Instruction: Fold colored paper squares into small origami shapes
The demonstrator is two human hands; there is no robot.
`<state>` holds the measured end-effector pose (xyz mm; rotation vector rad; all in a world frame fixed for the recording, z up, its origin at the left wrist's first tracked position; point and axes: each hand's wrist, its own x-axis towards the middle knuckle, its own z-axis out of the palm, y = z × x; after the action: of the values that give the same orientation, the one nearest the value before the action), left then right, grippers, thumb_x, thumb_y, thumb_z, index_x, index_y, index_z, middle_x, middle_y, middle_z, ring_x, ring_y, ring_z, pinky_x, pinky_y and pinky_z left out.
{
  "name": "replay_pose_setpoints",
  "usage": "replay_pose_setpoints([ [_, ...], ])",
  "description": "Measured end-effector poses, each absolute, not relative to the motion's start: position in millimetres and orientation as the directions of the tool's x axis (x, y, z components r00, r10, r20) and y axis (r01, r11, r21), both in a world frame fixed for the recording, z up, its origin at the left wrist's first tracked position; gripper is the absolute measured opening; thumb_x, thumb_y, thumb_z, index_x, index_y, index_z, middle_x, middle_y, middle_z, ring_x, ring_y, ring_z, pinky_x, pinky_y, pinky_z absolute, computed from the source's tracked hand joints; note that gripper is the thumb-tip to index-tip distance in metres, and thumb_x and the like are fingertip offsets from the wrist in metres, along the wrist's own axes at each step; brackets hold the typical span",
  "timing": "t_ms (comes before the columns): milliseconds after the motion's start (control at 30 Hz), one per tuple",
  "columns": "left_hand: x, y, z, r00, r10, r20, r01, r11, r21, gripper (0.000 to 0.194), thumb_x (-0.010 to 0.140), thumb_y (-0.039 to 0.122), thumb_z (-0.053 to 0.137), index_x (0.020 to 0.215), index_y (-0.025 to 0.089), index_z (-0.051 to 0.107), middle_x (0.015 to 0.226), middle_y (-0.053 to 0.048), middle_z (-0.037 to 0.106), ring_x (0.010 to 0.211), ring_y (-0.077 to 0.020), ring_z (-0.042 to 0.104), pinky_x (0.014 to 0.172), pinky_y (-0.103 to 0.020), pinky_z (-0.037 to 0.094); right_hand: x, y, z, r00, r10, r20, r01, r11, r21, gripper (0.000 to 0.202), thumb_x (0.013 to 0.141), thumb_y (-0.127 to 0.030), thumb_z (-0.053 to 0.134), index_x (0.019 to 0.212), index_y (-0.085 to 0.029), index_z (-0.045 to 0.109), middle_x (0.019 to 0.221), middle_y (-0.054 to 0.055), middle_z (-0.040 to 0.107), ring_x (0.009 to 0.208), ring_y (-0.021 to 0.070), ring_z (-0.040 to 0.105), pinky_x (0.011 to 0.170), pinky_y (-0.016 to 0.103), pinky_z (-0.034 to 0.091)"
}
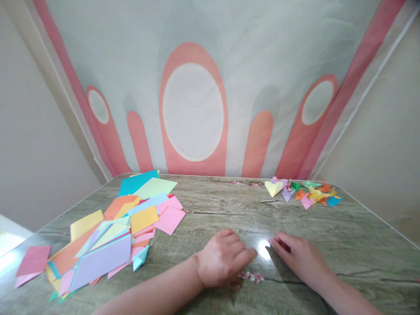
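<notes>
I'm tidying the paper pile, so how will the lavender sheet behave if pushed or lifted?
The lavender sheet looks thin, so it should be light and probably bend if lifted by a corner. It overlaps other paper in the pile, so a push may drag neighbours along. Lying fairly flat, it seems unlikely to roll.

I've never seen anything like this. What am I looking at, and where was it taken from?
There's no machine: this single picture comes from a camera on a person's head, looking forward and down. Their bare left hand is loosely curled and their bare right hand makes a pinching shape; I can't make out anything held. The grey-brown wood-patterned table bears a loose pile of multicoloured paper sheets to the left and small, colourful folded-paper shapes toward the back right.
</notes>
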<state>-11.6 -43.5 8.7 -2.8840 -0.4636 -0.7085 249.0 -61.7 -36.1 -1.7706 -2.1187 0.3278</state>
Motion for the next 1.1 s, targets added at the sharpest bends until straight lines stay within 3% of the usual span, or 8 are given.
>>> replay_pose_setpoints([
  [100,-8.1,-60.1,28.2,0.847,0.161,0.507,0.267,-0.953,-0.143,0.019,0.092,0.024,0.047,0.103,0.017,0.060,0.055,0.002,0.052,0.047,-0.0127,0.043,0.050,-0.030,0.030,250.4,-62.1,-46.0,-0.196,0.965,0.174,0.906,0.246,-0.344,0.036,0.092,-0.047,0.040,0.071,-0.024,0.057,0.062,-0.001,0.064,0.058,0.0170,0.062,0.056,0.025,0.038],
  [267,-34.8,-45.6,42.1,0.697,0.507,0.507,0.607,-0.793,-0.042,0.036,0.094,0.035,0.041,0.064,0.020,0.055,0.052,0.000,0.053,0.050,-0.0123,0.050,0.055,-0.028,0.035,261.2,-58.0,-51.0,-0.191,0.963,0.190,0.883,0.253,-0.396,0.036,0.087,-0.053,0.043,0.065,-0.027,0.058,0.055,-0.003,0.065,0.050,0.0182,0.062,0.049,0.025,0.040],
  [400,-116.8,-22.8,40.9,0.290,0.862,0.415,0.932,-0.352,0.081,0.032,0.094,0.037,0.041,0.079,0.021,0.064,0.074,-0.005,0.065,0.074,-0.0161,0.061,0.074,-0.028,0.045,264.9,-57.9,-56.4,-0.174,0.967,0.186,0.874,0.239,-0.424,0.032,0.081,-0.057,0.047,0.067,-0.032,0.061,0.056,-0.004,0.067,0.048,0.0203,0.063,0.045,0.026,0.041],
  [533,-224.6,-22.1,39.0,0.052,0.920,0.388,0.989,-0.103,0.111,0.033,0.090,0.035,0.042,0.107,0.019,0.065,0.108,-0.010,0.066,0.103,-0.0240,0.059,0.092,-0.037,0.044,268.4,-56.6,-63.8,-0.185,0.965,0.186,0.856,0.251,-0.452,0.029,0.080,-0.057,0.049,0.069,-0.034,0.062,0.060,-0.004,0.070,0.048,0.0209,0.064,0.045,0.027,0.043],
  [667,-298.9,-38.2,32.2,-0.129,0.939,0.320,0.985,0.084,0.149,0.053,0.084,0.049,0.047,0.124,0.015,0.058,0.129,-0.011,0.058,0.117,-0.0280,0.054,0.101,-0.041,0.041,270.2,-54.1,-67.2,-0.171,0.970,0.172,0.860,0.232,-0.454,0.029,0.079,-0.058,0.050,0.068,-0.034,0.062,0.059,-0.004,0.070,0.047,0.0215,0.064,0.043,0.027,0.042],
  [900,-290.1,-40.1,-6.0,-0.092,0.953,0.289,0.982,0.038,0.188,0.072,0.085,0.062,0.043,0.142,0.018,0.039,0.147,-0.008,0.041,0.138,-0.0257,0.033,0.113,-0.039,0.028,263.8,-56.7,-58.3,-0.174,0.969,0.178,0.859,0.237,-0.454,0.032,0.082,-0.058,0.046,0.068,-0.034,0.061,0.060,-0.004,0.070,0.050,0.0204,0.065,0.049,0.027,0.045],
  [1000,-267.8,-31.0,-20.1,-0.063,0.974,0.219,0.987,0.028,0.159,0.078,0.082,0.065,0.047,0.141,0.013,0.041,0.143,-0.014,0.045,0.132,-0.0301,0.041,0.110,-0.041,0.032,261.3,-55.9,-54.2,-0.162,0.968,0.190,0.861,0.233,-0.452,0.033,0.082,-0.057,0.044,0.067,-0.033,0.061,0.057,-0.004,0.068,0.050,0.0198,0.064,0.049,0.026,0.045],
  [1100,-256.5,-27.9,-23.2,-0.050,0.967,0.248,0.991,0.017,0.133,0.063,0.085,0.059,0.048,0.131,0.016,0.053,0.131,-0.012,0.055,0.120,-0.0296,0.051,0.104,-0.040,0.038,262.1,-53.1,-52.7,-0.174,0.971,0.165,0.863,0.231,-0.450,0.033,0.081,-0.057,0.046,0.065,-0.033,0.061,0.055,-0.005,0.067,0.049,0.0193,0.064,0.047,0.026,0.044],
])
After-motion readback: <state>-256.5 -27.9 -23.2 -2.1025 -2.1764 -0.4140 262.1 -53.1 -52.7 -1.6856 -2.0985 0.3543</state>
